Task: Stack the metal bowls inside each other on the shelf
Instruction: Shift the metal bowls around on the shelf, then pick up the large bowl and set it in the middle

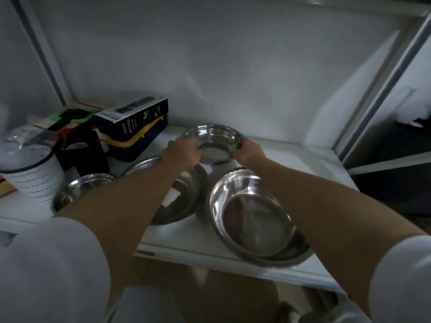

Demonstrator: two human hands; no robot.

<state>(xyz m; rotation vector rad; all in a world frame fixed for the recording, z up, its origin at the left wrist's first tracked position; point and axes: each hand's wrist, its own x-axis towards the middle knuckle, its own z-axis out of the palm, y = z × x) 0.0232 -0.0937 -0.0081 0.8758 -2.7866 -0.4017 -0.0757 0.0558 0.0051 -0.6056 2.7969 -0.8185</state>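
Observation:
Both hands grip a small metal bowl at the back of the white shelf, tilted toward me. My left hand holds its left rim and my right hand holds its right rim. A large metal bowl rests tilted at the shelf's front right, under my right forearm. A second large bowl lies in the middle, mostly hidden by my left forearm. A smaller bowl sits at the left.
A black spray bottle box lies on a blue and yellow case at the back left. A white measuring jug and a black holder stand at the left. Metal shelf posts frame the sides.

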